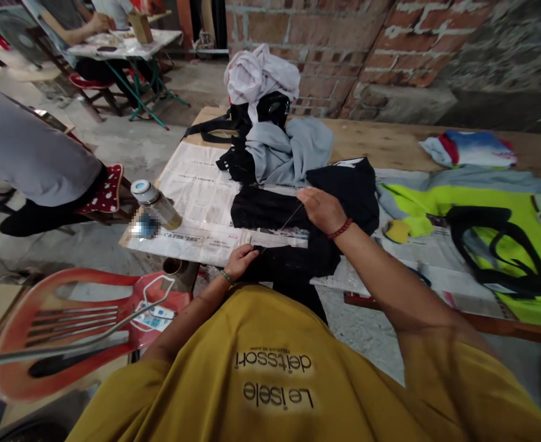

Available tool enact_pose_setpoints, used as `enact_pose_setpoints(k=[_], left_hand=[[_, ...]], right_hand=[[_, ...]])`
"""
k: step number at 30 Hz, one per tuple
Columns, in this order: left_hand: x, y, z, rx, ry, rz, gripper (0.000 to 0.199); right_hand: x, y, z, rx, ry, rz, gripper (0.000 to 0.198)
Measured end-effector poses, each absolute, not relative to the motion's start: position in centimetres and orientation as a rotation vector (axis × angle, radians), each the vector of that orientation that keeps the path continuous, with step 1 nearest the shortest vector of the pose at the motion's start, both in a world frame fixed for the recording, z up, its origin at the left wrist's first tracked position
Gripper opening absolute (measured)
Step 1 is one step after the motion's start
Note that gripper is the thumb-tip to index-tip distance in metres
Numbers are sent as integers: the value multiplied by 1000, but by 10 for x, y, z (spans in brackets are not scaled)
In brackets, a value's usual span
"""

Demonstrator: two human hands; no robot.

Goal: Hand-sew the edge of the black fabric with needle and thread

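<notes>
A black garment (pixel 293 263) lies across the newspaper at the table's front edge, its two long parts spread toward the left like trouser legs. My left hand (pixel 240 261) is closed on the end of the nearer leg, thumb on top. Above the cloth, my right hand (pixel 322 210) is raised with its fingertips pinched together. A thin thread (pixel 292 215) runs taut on a slant from those fingertips down to the cloth beside my left hand. Whether a needle is in the right fingers is too small to tell.
Grey cloth (pixel 291 150) and a white bundle lie behind the garment. A lidded bottle (pixel 156 205) stands at the left corner. To the right is a yellow-green garment (pixel 440 205) with black straps (pixel 505 245). A red chair (pixel 68 288) stands at lower left; a seated person (pixel 31 147) is beyond.
</notes>
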State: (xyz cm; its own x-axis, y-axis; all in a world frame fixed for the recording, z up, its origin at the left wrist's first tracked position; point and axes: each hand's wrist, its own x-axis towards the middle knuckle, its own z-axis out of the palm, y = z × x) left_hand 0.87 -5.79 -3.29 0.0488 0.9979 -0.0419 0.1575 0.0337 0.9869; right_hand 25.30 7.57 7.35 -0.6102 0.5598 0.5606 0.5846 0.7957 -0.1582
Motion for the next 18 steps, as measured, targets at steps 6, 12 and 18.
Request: enact_pose_setpoints(k=[6,12,18], left_hand=[[9,-58,-32,1297,1307,1046,34],[10,-58,-32,1308,1306,1047,36],[9,-58,-32,1300,1314,1055,38]], right_hand=[[277,84,83,-967,-2306,-230,30],[291,90,94,-1016,-2260,-221,30],[306,94,106,-1106,-2163,-301,29]])
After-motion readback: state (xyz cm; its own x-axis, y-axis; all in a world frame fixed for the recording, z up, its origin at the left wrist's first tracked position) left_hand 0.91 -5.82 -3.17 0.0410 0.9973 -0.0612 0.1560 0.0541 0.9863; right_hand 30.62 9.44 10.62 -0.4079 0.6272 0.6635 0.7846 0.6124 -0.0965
